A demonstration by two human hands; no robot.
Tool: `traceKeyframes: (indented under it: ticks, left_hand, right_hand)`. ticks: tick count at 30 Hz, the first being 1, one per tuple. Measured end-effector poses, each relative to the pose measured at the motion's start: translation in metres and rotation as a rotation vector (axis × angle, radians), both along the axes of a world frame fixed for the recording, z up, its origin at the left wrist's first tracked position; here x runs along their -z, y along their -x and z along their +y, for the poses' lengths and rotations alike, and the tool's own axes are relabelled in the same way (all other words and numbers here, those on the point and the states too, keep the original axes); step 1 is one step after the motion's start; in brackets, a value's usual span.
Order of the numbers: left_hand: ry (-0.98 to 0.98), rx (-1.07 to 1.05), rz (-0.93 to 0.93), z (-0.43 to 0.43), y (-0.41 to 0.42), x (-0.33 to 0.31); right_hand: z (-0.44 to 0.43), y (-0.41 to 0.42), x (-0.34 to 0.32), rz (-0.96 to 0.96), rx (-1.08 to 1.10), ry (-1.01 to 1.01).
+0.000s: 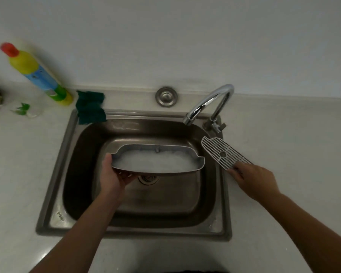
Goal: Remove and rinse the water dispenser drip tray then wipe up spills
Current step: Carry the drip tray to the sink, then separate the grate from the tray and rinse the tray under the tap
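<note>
The white drip tray (158,159) hangs level over the steel sink (53,166), with pale water or foam inside it. My left hand (111,177) grips its left end from below, thumb on the rim. The slotted white grille (223,153) that covers the tray lies on the sink's right rim and the counter. My right hand (254,179) holds the grille's near end with the fingertips. The chrome tap (211,103) curves over the sink's back right corner, and no water runs from it.
A dark green cloth (90,107) drapes over the sink's back left corner. A yellow detergent bottle (35,73) with a red cap stands on the left counter, beside a small white and green object (25,110). A round metal cap (166,96) sits behind the sink.
</note>
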State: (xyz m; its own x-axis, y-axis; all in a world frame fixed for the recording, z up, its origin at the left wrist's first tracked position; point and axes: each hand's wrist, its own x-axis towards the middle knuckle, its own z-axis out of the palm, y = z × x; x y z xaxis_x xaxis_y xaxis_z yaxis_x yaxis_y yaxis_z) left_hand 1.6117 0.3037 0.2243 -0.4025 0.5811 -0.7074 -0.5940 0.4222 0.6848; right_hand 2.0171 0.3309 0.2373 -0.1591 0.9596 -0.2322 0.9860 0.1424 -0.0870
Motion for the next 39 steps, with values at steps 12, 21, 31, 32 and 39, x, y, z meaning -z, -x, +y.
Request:
traceKeyframes:
  ticks: [12, 21, 31, 32, 39]
  left_hand:
    - [-0.068, 0.028, 0.228, -0.041, -0.011, -0.039]
    - [-0.217, 0.256, 0.548, -0.019, -0.001, -0.05]
    - [-0.387, 0.793, 1.267, 0.007, -0.014, -0.073]
    - [-0.418, 0.865, 1.341, 0.009, -0.014, -0.073]
    - [-0.532, 1.029, 1.559, 0.014, -0.02, -0.058]
  right_hand:
    - [-0.026, -0.008, 0.023, 0.074, 0.191, -0.11]
    - [-0.043, 0.01, -0.004, 0.295, 0.224, -0.073]
    - [-0.016, 0.036, -0.014, 0.389, 0.138, 0.006]
    - [-0.011, 0.039, -0.015, 0.393, 0.134, 0.009]
    - [0.026, 0.051, -0.019, 0.352, 0.11, -0.021]
